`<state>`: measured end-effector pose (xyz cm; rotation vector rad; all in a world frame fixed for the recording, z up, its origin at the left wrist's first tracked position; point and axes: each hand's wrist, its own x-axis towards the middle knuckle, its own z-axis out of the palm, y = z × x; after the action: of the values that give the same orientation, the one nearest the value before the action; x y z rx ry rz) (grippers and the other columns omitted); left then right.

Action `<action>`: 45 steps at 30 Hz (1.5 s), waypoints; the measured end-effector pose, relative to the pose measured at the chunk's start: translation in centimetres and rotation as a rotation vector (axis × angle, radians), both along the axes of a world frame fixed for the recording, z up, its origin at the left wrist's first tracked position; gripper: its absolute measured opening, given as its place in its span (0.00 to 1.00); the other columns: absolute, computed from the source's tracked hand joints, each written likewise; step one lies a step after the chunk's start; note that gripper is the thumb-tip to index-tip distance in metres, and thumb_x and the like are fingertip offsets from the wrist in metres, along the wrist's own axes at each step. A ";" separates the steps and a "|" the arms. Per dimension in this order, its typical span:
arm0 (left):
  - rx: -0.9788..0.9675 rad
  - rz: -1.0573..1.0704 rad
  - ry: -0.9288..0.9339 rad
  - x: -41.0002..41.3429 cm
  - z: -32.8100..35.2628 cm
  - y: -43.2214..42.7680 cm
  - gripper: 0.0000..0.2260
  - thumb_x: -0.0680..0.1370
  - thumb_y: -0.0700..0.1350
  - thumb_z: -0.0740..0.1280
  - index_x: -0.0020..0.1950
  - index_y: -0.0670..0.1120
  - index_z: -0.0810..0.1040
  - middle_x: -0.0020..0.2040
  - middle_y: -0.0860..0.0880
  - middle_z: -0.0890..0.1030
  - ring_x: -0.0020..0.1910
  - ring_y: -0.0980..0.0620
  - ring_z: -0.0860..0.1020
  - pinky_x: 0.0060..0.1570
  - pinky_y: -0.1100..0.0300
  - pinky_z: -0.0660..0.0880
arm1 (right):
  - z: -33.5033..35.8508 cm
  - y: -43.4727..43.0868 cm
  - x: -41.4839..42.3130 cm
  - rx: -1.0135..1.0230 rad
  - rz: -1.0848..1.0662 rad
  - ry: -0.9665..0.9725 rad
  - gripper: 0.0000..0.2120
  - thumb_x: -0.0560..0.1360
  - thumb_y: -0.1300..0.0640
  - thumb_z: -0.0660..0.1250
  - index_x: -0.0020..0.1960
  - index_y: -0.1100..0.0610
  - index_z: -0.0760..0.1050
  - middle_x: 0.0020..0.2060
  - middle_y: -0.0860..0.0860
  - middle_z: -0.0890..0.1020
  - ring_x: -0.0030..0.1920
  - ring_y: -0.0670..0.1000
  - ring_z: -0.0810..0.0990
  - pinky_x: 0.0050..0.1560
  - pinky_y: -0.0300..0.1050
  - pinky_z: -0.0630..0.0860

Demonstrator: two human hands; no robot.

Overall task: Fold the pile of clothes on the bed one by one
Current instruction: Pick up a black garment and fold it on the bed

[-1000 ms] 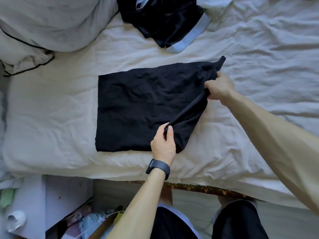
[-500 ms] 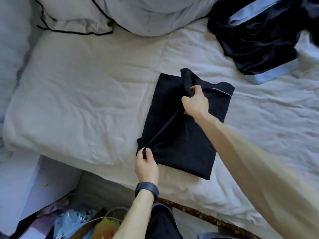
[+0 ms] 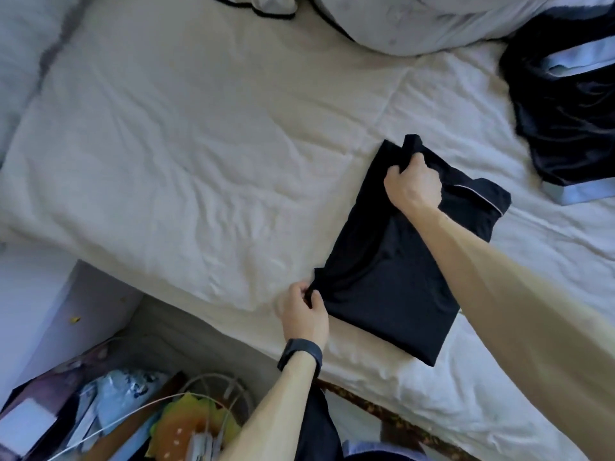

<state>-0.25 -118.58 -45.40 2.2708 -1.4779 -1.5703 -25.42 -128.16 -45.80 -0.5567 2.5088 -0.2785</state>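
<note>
A black garment [image 3: 389, 281], folded into a narrow rectangle, lies on the cream bed sheet [image 3: 186, 168] near the bed's front edge. My left hand [image 3: 304, 311], with a dark wristband, pinches the garment's near left corner. My right hand [image 3: 412, 183] grips the far left corner, where a bunch of cloth sticks up above the fingers. A thin pale trim line shows on the garment's far right corner. A pile of black clothes with light blue bands [image 3: 565, 104] lies at the upper right of the bed.
A pale duvet and pillow with black piping [image 3: 399, 24] lie along the bed's far side. Beside the bed at lower left stand a white cabinet [image 3: 50, 311] and a clutter of bags and wires [image 3: 133, 417]. My dark-trousered legs [image 3: 319, 430] stand at the bed's edge.
Both hands have carried the garment's right edge over to the left, so the wide rectangle is now folded narrower. The view has swung left, putting the garment and pile further right.
</note>
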 end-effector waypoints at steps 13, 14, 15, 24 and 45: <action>0.006 -0.165 -0.055 -0.1 -0.1 0.2 0.18 0.81 0.51 0.64 0.67 0.44 0.70 0.64 0.45 0.72 0.61 0.42 0.73 0.51 0.55 0.70 | 2.9 10.0 4.5 -0.395 -0.356 -0.156 0.12 0.79 0.50 0.66 0.61 0.50 0.78 0.53 0.42 0.80 0.50 0.39 0.79 0.50 0.29 0.71; 0.009 -0.201 -0.067 -0.3 0.3 0.0 0.21 0.80 0.56 0.65 0.67 0.46 0.70 0.62 0.47 0.73 0.61 0.45 0.73 0.53 0.54 0.72 | 2.9 12.6 4.9 -0.374 -0.442 -0.114 0.14 0.79 0.50 0.66 0.63 0.51 0.76 0.56 0.44 0.79 0.53 0.40 0.79 0.52 0.30 0.71; 0.013 -0.238 -0.077 -0.3 0.1 -0.1 0.24 0.78 0.61 0.65 0.67 0.48 0.70 0.60 0.50 0.73 0.60 0.47 0.74 0.55 0.53 0.74 | 2.8 15.3 5.4 -0.329 -0.520 -0.066 0.16 0.79 0.49 0.67 0.65 0.53 0.74 0.59 0.47 0.77 0.58 0.45 0.77 0.57 0.36 0.72; 0.207 -0.415 -0.023 0.7 -2.1 -3.3 0.14 0.81 0.58 0.64 0.56 0.50 0.78 0.49 0.52 0.80 0.49 0.49 0.77 0.45 0.56 0.71 | 0.4 29.4 9.6 -0.199 -0.759 -0.592 0.16 0.79 0.43 0.69 0.55 0.56 0.78 0.52 0.53 0.84 0.52 0.53 0.83 0.58 0.62 0.80; 0.214 -0.066 0.198 5.6 1.7 5.3 0.14 0.79 0.54 0.70 0.50 0.42 0.80 0.39 0.47 0.81 0.33 0.51 0.78 0.37 0.57 0.76 | 1.8 37.0 14.4 -0.550 -0.869 -0.641 0.13 0.79 0.50 0.71 0.50 0.60 0.79 0.43 0.51 0.83 0.41 0.49 0.84 0.39 0.42 0.78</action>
<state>5.35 -113.23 -43.69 2.1069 -1.4089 -1.9955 -11.01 -91.18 -43.95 0.4308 1.8677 -1.2609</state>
